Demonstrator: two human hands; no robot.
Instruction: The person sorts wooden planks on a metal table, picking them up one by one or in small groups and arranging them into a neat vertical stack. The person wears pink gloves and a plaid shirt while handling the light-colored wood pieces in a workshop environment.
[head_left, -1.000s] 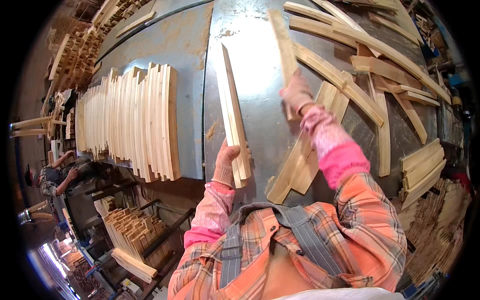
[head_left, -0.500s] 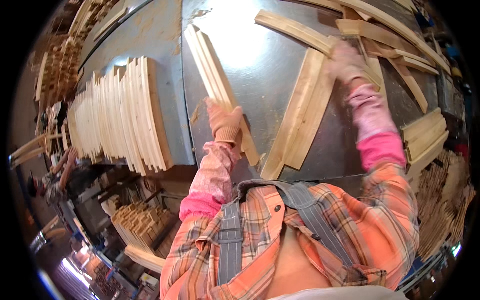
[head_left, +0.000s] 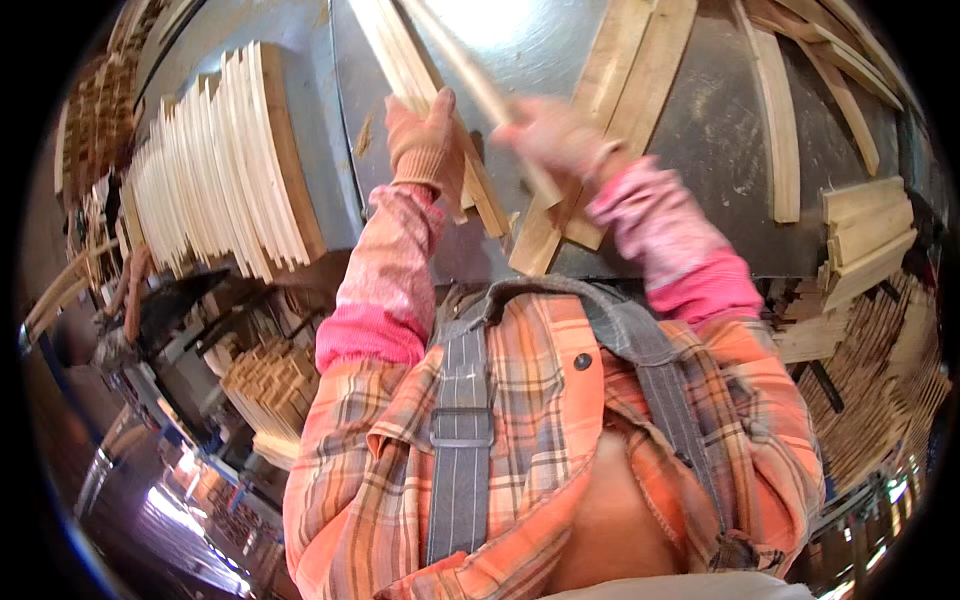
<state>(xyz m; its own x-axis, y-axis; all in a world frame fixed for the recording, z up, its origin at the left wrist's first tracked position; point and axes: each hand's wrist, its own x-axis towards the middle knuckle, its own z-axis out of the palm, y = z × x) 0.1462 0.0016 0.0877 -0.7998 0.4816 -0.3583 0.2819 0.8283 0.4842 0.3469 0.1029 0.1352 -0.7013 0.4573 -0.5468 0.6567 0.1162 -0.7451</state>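
My left hand, in a tan knit glove, is closed round a few narrow wooden strips lying slantwise on the dark metal table. To its right, my gloved right hand grips a single wooden strip, blurred by motion and held at a slant beside the left-hand strips. Two wider wooden boards lie side by side beneath and beyond my right hand, their near ends close to the table's front edge.
A long row of pale strips stands packed on the left side. On the right are a lone board, several loose offcuts and a short stack of boards. Another person's arm shows at far left.
My right hand has come from the far right toward my left hand, bringing a strip with it. My left hand keeps its hold. The view has shifted, so the table appears higher.
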